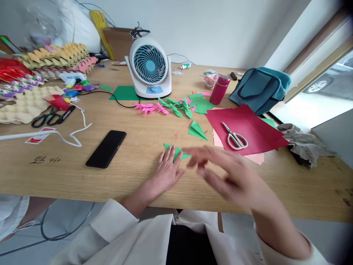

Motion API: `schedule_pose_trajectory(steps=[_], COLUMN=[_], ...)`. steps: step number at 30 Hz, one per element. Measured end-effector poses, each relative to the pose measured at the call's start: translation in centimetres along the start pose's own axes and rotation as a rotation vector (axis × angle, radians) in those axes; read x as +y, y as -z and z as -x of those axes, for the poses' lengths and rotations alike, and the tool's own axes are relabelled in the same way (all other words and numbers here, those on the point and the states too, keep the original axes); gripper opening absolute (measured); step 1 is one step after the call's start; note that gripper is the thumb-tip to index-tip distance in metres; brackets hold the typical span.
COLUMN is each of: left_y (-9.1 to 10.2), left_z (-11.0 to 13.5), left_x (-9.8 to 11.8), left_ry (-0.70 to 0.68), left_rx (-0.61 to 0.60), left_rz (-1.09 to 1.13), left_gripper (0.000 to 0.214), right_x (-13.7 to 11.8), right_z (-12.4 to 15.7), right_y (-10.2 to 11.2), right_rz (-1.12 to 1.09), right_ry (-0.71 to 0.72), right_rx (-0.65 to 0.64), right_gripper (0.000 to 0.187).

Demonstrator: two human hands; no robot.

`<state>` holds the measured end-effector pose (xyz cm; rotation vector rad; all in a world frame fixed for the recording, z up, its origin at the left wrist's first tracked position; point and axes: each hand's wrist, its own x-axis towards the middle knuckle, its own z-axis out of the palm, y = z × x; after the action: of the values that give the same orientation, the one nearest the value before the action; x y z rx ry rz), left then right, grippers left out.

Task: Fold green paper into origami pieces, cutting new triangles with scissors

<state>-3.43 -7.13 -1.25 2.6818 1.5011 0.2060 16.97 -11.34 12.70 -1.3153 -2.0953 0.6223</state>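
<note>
head view: the left hand [168,170] lies flat on the counter [132,173], palm down, its grip spread apart, fingertips pressing on a folded green paper [176,151]. the forearm runs back toward the body in a pale sleeve [116,224]. the right hand [223,173] hangs just above the counter to the right of the green paper, blurred, fingers loosely apart and pointing left toward it, holding nothing; whether it touches the paper cannot be told. left of the green paper lies a black phone [106,148]. beyond it sits another folded green piece [196,130], then the white fan [149,67]. right of it, white scissors [235,137] rest on red paper [248,127].
</note>
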Motion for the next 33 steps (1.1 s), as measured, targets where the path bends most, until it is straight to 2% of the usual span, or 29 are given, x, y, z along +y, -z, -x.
schedule_pose_trajectory(steps=[2, 5, 8, 10, 14, 20, 24, 28, 33], left_y=[0.1, 0.3, 0.5, 0.5, 0.5, 1.9, 3.2, 3.6, 3.7], left_z=[-0.1, -0.2, -0.3, -0.4, -0.4, -1.6, -3.5, -5.3, -6.6], left_x=[-0.1, -0.2, -0.2, -0.3, -0.9, -4.1, -5.7, -6.0, -6.2], left_ry=[0.015, 0.011, 0.007, 0.009, -0.020, -0.123, -0.034, -0.019, 0.023], left_rx=[-0.002, -0.031, -0.058, -0.062, -0.054, -0.099, -0.024, -0.023, -0.089], left_rz=[0.009, 0.015, 0.007, 0.004, 0.025, 0.163, 0.217, 0.194, 0.174], left_gripper=[0.070, 0.073, 0.074, 0.075, 0.072, 0.056, 0.047, 0.040, 0.024], right_x=[3.1, 7.3, 9.2, 9.3, 9.0, 8.5, 7.6, 7.3, 8.7], right_z=[-1.8, -3.2, -3.4, -3.3, -3.5, -5.0, -5.8, -6.1, -6.3], right_y=[-1.6, -5.0, -7.4, -8.3, -9.1, -9.6, -9.4, -9.2, -9.2], right_rz=[-0.034, 0.044, 0.171, 0.250, 0.368, 0.448, 0.427, 0.360, 0.065], right_ry=[0.045, -0.004, 0.013, -0.013, -0.156, -0.285, -0.357, -0.365, -0.309], right_rx=[-0.009, -0.044, -0.061, -0.045, 0.009, -0.070, -0.120, -0.142, -0.117], right_gripper=[0.033, 0.030, 0.030, 0.027, 0.019, 0.016, 0.012, 0.007, 0.016])
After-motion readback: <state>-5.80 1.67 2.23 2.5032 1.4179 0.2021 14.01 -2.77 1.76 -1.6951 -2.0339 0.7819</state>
